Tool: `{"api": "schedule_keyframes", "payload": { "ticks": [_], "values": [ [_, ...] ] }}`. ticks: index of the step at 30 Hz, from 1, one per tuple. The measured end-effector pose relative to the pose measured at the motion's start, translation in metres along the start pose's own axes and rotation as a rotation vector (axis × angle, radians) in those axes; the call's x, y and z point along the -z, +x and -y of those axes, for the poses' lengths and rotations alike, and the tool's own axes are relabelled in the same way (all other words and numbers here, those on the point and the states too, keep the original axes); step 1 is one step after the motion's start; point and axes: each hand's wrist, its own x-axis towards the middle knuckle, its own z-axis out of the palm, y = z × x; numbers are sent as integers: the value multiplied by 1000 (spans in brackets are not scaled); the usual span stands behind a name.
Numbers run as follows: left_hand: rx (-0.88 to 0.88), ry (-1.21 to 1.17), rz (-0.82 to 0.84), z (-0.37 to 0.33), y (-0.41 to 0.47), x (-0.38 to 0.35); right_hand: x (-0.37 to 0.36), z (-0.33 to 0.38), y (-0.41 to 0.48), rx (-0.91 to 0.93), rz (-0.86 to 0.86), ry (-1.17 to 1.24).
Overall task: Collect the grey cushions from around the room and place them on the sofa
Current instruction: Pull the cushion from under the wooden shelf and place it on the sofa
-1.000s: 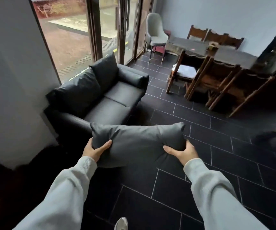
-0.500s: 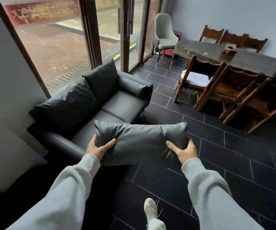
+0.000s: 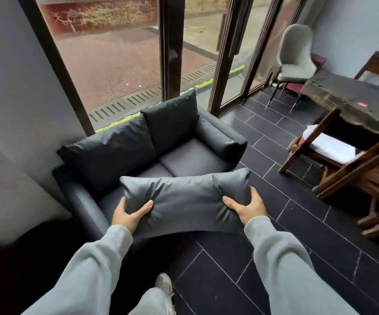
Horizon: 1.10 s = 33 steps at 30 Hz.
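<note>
The left hand [image 3: 128,213] is clamping the left end of the grey cushion [image 3: 187,204], thumb pressed into the top face and fingers curled out of sight underneath; the grip is sinking into the soft filling, which is probably why both ends are being held, since a single grip would let so limp a thing sag. The cushion is hanging level in the air, its left part over the near end of the sofa [image 3: 152,153] and its right part over the dark tiled floor [image 3: 286,235]; it is not yet touching the seat. Two dark back cushions are already leaning upright against the sofa back, leaving the seat free to take this one. The right hand [image 3: 250,209] is pinching the right end in the same way, thumb on top and fingers wrapped under the corner. Farther right, a pale chair [image 3: 294,55] is standing by the glass doors and a wooden worktop [image 3: 352,103] with its chairs is filling the corner.

Compared with half a second ago, the sofa is sitting closer and more squarely ahead; the cushion is now overlapping the near armrest and seat rather than hanging short of them; the grip of both hands is looking unchanged.
</note>
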Motion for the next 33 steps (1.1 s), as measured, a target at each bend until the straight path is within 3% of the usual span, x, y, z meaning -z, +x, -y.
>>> {"api": "schedule_keyframes", "payload": {
  "ticks": [10,18,25,33],
  "values": [
    [176,-51,-100,-15,159,-18,-86,82,192,36,209,-119],
    [343,-235,-230,-34,211,12,-167,167,296,110,501,-241],
    [526,-438,-564,-1,199,27,-301,205,337,169,837,-393],
    [784,-873,-1040,83,192,-31,-487,191,337,338,1135,-569]
  ]
}}
